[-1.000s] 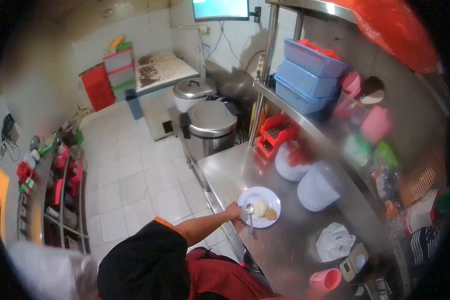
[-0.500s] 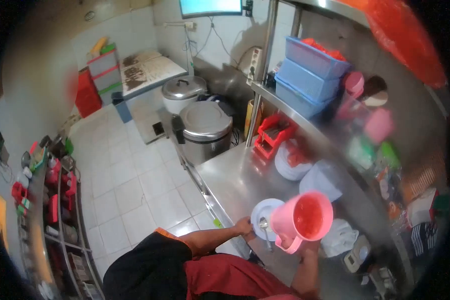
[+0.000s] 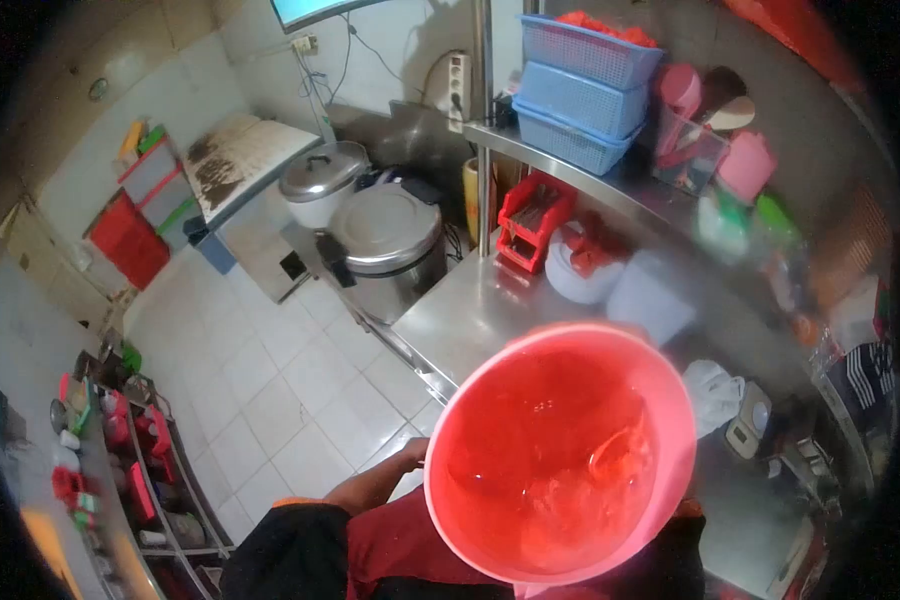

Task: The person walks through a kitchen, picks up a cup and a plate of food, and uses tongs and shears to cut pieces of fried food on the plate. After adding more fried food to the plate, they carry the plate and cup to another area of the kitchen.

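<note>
A pink plastic pitcher (image 3: 677, 480) fills the lower middle of the view, raised close to the camera and tilted so its wide mouth faces me. Inside is a red-orange liquid (image 3: 540, 450) with glints and pale streaks on its surface. My right hand is hidden behind the pitcher, which it held half a second ago and which is still up in the air. My left hand (image 3: 413, 455) shows at the pitcher's left edge, its fingers mostly covered. Whatever lies on the counter directly behind the pitcher, the plate included, is out of sight.
The steel counter (image 3: 460, 320) carries a red bin (image 3: 535, 225), white stacked dishes (image 3: 580, 275), a plastic bag (image 3: 712, 395) and a small scale (image 3: 748, 420). Blue baskets (image 3: 580, 105) sit on the shelf above. Two large cookers (image 3: 385, 235) stand beyond. Shelving (image 3: 155, 480) lines the left.
The pink pitcher has come up much nearer to the camera, its mouth turned further toward me. It now covers the plate and my right hand. The view has shifted somewhat.
</note>
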Tool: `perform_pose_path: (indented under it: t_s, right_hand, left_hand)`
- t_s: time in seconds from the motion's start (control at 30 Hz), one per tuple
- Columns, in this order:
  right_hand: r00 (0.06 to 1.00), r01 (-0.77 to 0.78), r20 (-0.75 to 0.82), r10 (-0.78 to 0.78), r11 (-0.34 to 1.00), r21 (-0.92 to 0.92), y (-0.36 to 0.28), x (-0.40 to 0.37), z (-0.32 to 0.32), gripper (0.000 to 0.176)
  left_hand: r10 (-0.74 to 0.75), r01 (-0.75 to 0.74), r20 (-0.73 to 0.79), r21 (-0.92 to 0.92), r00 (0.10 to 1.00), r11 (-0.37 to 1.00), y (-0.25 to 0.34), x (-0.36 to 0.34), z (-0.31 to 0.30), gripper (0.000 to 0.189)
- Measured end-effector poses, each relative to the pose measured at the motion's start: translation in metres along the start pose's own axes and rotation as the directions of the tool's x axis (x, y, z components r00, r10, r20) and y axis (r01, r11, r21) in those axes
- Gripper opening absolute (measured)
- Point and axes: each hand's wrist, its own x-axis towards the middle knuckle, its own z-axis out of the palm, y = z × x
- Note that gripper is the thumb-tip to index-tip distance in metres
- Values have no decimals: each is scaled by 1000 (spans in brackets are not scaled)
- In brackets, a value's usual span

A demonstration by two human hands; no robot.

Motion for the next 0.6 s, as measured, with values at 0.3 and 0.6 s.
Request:
perform_pose_path:
  t_s: [0.3, 0.6]
  right_hand:
    - [993, 27, 117, -28, 1000, 13, -14, 50, 23, 65]
    - [994, -81, 63, 87, 992, -94, -45, 56, 38, 69]
  left_hand:
    - [-212, 209, -249, -39, 945, 977, -96, -60, -106, 39]
    - [-121, 145, -101, 291, 988, 946, -92, -37, -105, 41]
